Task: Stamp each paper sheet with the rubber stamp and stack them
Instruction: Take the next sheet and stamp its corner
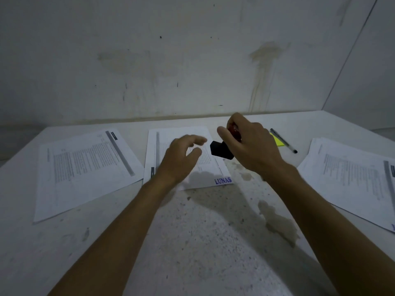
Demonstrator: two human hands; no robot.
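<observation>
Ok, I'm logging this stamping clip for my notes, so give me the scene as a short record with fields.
right hand: grips rubber stamp, lifted off the paper
left hand: open, over middle sheet
middle sheet: blue LUNAS stamp mark at near right corner
left sheet: no mark visible
right stack: partly out of frame
far right: pen, yellow sticky notes

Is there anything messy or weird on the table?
Yes. The table has brownish stains, the biggest near the right forearm, like a dried spill. The three paper piles also lie at different angles, not squared up.
</observation>
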